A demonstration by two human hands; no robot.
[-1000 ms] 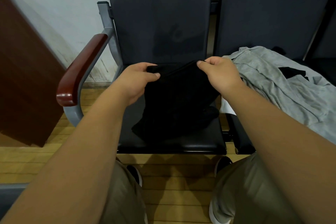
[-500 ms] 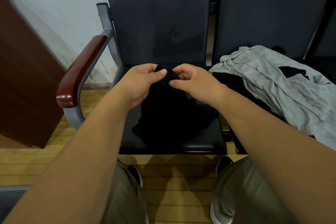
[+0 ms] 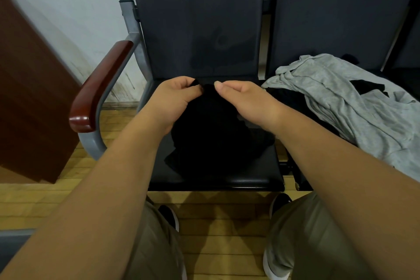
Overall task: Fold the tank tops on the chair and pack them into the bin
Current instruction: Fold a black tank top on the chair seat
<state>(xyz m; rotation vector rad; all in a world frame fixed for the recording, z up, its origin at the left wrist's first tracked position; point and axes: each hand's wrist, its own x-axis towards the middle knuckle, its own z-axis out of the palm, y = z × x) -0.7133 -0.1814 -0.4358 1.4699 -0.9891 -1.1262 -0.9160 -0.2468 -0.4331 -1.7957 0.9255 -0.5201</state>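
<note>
Since a second ago the two hands have drawn in from a wide spread and now meet over the back of the seat, so the top edge of the black tank top (image 3: 211,143), stretched then, is bunched between them.

Nearest the camera are the person's knees in khaki trousers (image 3: 318,241), with dark shoes (image 3: 169,216) on the wooden floor (image 3: 218,225) just before the chair. The chair seat (image 3: 216,181) shows a bare strip along its front edge. The black tank top hangs from the hands and its lower part lies crumpled on the middle of the seat, reaching toward the front left corner.

The left hand (image 3: 172,102) pinches the upper edge of the garment between thumb and curled fingers. The right hand (image 3: 247,102) is just beside it, thumb and bent fingers closed on the same edge; the fingertips of the two hands are close, with a small fold of black cloth between.

On the neighbouring seat to the right a grey tank top (image 3: 363,116) lies in a loose heap that spills over that seat's front edge, with other black cloth (image 3: 288,100) showing under it at the left edge. A wood-topped armrest (image 3: 100,88) runs along the left side of the chair. Behind stand the dark backrest (image 3: 197,29) and, to the left, a pale wall (image 3: 68,7) and a brown board (image 3: 29,88)
</note>
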